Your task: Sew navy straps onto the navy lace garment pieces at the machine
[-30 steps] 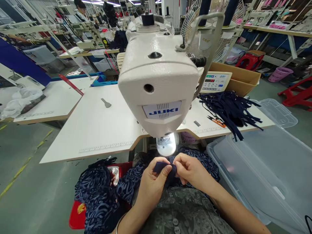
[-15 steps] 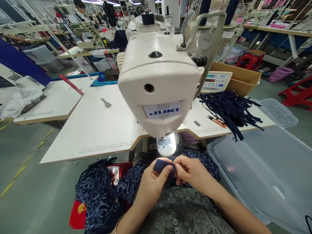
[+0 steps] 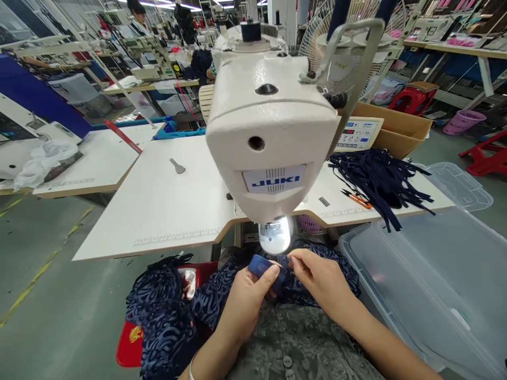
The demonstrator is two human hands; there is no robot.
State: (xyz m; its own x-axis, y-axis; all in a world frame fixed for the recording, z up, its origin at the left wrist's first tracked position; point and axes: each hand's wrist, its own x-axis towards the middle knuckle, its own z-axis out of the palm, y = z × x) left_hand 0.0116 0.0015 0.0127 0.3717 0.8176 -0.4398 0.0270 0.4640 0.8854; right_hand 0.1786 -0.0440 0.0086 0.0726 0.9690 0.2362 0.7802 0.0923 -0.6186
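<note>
My left hand [image 3: 247,295] pinches a small folded piece of navy fabric [image 3: 259,265] between thumb and fingers, in front of my lap. Just to its right is my right hand [image 3: 319,277], thumb and index finger pressed together. Whatever the right fingertips hold, if anything, is too small to make out. A gap separates them from the navy piece. Beneath both hands, navy patterned fabric [image 3: 304,293] lies across my lap. The white sewing machine [image 3: 273,126] stands directly ahead, its lit sewing area [image 3: 275,235] beyond my fingers.
On the white table [image 3: 178,206] rests a grey metal piece [image 3: 177,166]. Orange thread snips [image 3: 358,199] lie beside a heap of navy strips [image 3: 380,177]. A clear plastic bin [image 3: 428,274] stands at right. More patterned fabric [image 3: 166,316] hangs over a red stool [image 3: 129,345] at left.
My right hand has moved right, off the navy fabric, its fingertips still together. My left hand keeps its hold, and more of the piece shows. The view has shifted slightly.
</note>
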